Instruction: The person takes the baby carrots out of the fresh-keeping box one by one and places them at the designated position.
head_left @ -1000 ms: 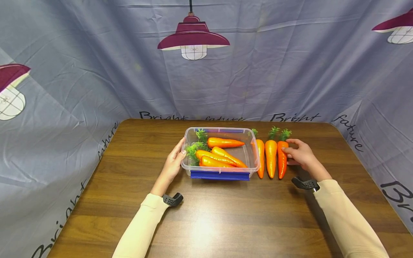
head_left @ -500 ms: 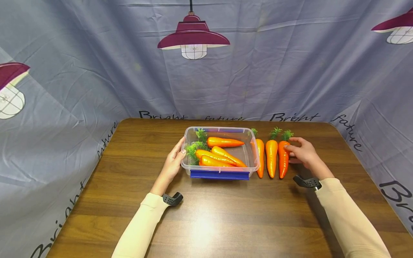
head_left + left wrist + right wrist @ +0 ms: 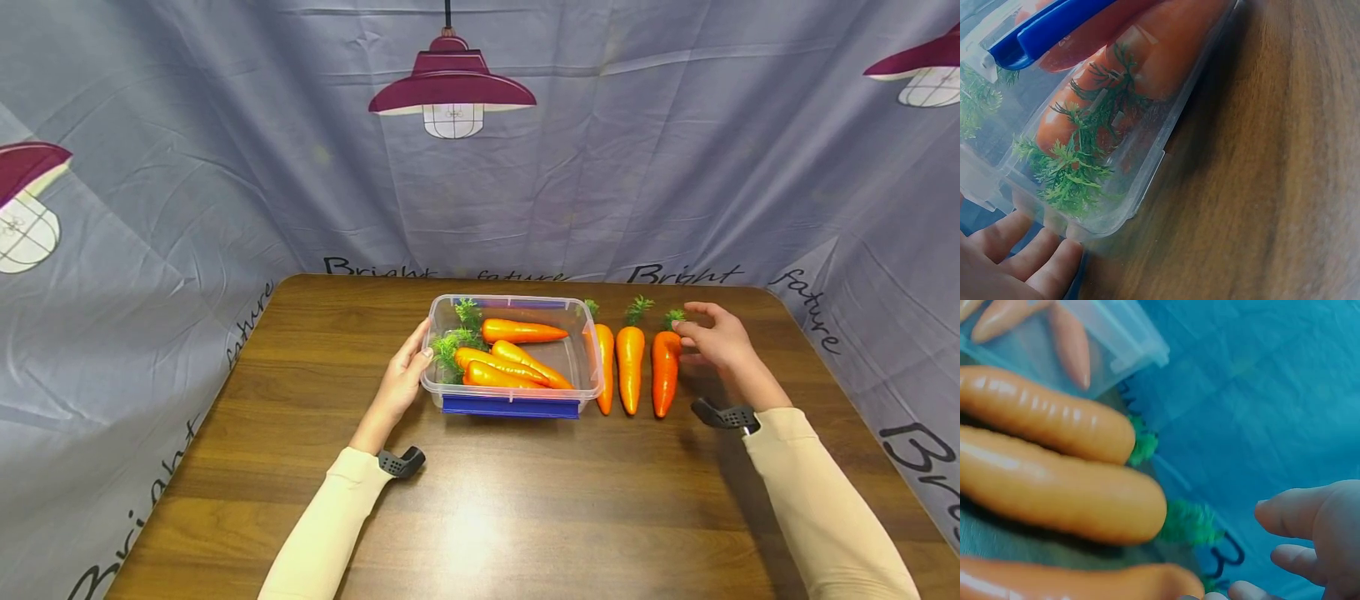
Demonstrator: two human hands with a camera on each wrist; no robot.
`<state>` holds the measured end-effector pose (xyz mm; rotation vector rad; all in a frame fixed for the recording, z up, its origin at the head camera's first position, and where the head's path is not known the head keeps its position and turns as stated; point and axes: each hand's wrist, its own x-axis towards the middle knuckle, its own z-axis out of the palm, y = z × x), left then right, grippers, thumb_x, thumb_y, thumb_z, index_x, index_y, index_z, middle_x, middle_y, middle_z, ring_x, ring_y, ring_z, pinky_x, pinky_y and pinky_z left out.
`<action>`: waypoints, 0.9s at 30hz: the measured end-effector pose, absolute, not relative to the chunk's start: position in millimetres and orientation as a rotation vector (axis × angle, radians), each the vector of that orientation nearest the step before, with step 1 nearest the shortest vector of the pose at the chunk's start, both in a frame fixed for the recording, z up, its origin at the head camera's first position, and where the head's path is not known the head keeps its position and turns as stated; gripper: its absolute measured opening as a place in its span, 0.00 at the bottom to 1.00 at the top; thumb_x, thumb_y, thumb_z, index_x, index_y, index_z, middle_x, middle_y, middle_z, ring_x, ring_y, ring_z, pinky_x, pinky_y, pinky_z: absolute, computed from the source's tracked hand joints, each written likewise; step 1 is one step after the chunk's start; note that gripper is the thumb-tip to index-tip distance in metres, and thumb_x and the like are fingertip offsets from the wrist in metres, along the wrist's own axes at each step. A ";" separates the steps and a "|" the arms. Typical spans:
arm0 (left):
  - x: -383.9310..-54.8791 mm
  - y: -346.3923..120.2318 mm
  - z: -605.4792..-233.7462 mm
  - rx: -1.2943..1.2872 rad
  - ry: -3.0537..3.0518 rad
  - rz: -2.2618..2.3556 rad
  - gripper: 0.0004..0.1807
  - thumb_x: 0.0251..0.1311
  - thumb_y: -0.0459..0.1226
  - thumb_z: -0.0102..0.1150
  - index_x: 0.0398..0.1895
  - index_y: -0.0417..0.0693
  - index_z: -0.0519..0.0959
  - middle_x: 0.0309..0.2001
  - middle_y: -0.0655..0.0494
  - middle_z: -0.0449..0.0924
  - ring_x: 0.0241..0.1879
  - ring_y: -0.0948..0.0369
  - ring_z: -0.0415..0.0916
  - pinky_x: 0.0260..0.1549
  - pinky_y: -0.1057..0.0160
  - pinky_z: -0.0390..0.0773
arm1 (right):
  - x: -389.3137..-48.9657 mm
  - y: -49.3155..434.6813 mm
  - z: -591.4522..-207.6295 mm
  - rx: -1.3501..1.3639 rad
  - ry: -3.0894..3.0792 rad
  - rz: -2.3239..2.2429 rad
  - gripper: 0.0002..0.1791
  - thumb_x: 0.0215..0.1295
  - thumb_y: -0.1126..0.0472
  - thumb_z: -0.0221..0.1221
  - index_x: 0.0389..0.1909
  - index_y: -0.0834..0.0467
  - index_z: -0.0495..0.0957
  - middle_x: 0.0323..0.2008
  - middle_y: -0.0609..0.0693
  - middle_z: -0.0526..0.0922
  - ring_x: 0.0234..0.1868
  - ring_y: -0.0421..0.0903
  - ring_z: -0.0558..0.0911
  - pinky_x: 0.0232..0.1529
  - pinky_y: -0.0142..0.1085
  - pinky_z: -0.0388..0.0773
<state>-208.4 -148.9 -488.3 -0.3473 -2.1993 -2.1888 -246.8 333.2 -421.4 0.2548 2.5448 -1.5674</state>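
In the head view, my left hand [image 3: 401, 379] rests against the left end of a clear plastic food container [image 3: 512, 393] with blue clips. Its fingers lie straight along the outside wall, the fingertips [image 3: 1066, 250] meeting the plastic in the left wrist view. Inside the container are several carrots [image 3: 525, 331] with green tops. My right hand [image 3: 720, 342] hovers at the leafy end of the rightmost carrot [image 3: 664, 375], thumb and fingers spread apart. Beside that one lie a yellow-orange carrot [image 3: 630, 367] and another carrot [image 3: 605, 367] close to the container's right wall.
A brown wooden table [image 3: 480, 500] carries everything. Behind it and at both sides hangs a grey-blue curtain [image 3: 300, 167] printed with lamps and lettering. Dark wrist cameras [image 3: 402, 462] sit on both wrists.
The rightmost carrot has shifted slightly right, away from its neighbour. My right hand has moved right and back, and its fingers have come away from the carrot's body. My left hand stays put.
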 end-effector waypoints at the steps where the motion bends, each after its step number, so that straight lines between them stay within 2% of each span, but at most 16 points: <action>1: -208.3 -149.0 -488.3 -0.346 -2.201 -2.184 0.31 0.76 0.31 0.41 0.80 0.38 0.54 0.82 0.40 0.48 0.80 0.43 0.49 0.77 0.46 0.52 | -247.1 330.7 -418.3 0.234 2.550 -1.566 0.40 0.75 0.54 0.56 0.77 0.66 0.50 0.51 0.50 0.73 0.37 0.34 0.81 0.40 0.40 0.89; 5: -208.3 -149.2 -488.8 -0.340 -2.210 -2.179 0.31 0.76 0.31 0.41 0.80 0.37 0.54 0.82 0.40 0.48 0.80 0.43 0.49 0.77 0.46 0.53 | -249.4 318.5 -406.9 0.163 2.568 -1.551 0.38 0.75 0.54 0.56 0.77 0.66 0.51 0.49 0.48 0.73 0.36 0.33 0.80 0.37 0.37 0.89; 8: -208.1 -149.0 -489.7 -0.330 -2.214 -2.188 0.31 0.76 0.31 0.41 0.80 0.38 0.54 0.82 0.40 0.47 0.80 0.43 0.49 0.77 0.48 0.55 | -251.4 308.0 -399.7 0.115 2.576 -1.526 0.38 0.75 0.55 0.56 0.77 0.65 0.52 0.55 0.58 0.74 0.35 0.30 0.79 0.37 0.36 0.89; 12: -207.1 -148.6 -489.9 -0.328 -2.216 -2.187 0.30 0.76 0.31 0.41 0.80 0.37 0.54 0.82 0.40 0.48 0.80 0.42 0.49 0.77 0.49 0.56 | -253.8 291.0 -390.8 0.043 2.591 -1.470 0.38 0.76 0.55 0.54 0.79 0.64 0.52 0.63 0.70 0.69 0.35 0.28 0.78 0.39 0.36 0.88; 17: -207.1 -148.6 -490.0 -0.333 -2.211 -2.182 0.31 0.76 0.31 0.41 0.80 0.38 0.54 0.82 0.41 0.48 0.80 0.44 0.49 0.77 0.51 0.55 | -256.0 266.0 -379.8 -0.059 2.615 -1.406 0.36 0.75 0.55 0.56 0.78 0.61 0.56 0.62 0.69 0.71 0.39 0.32 0.80 0.39 0.34 0.87; 20: -207.4 -149.1 -489.1 -0.340 -2.211 -2.174 0.31 0.76 0.31 0.41 0.80 0.38 0.54 0.82 0.42 0.49 0.80 0.44 0.50 0.77 0.51 0.55 | -259.0 248.8 -375.1 -0.129 2.614 -1.388 0.35 0.75 0.55 0.57 0.77 0.60 0.58 0.61 0.68 0.74 0.44 0.43 0.83 0.41 0.36 0.88; 24: -207.6 -149.2 -487.4 -0.343 -2.210 -2.180 0.31 0.76 0.32 0.41 0.80 0.38 0.54 0.82 0.41 0.49 0.80 0.43 0.51 0.74 0.65 0.62 | -261.0 223.8 -371.1 -0.253 2.583 -1.369 0.32 0.73 0.58 0.58 0.75 0.60 0.62 0.61 0.69 0.77 0.48 0.53 0.85 0.42 0.42 0.89; 27: -207.5 -148.8 -487.1 -0.339 -2.209 -2.195 0.31 0.76 0.31 0.41 0.80 0.39 0.54 0.82 0.41 0.48 0.79 0.43 0.53 0.65 0.79 0.64 | -260.3 204.9 -370.1 -0.356 2.552 -1.330 0.31 0.72 0.58 0.59 0.73 0.60 0.65 0.60 0.67 0.78 0.44 0.50 0.86 0.41 0.44 0.89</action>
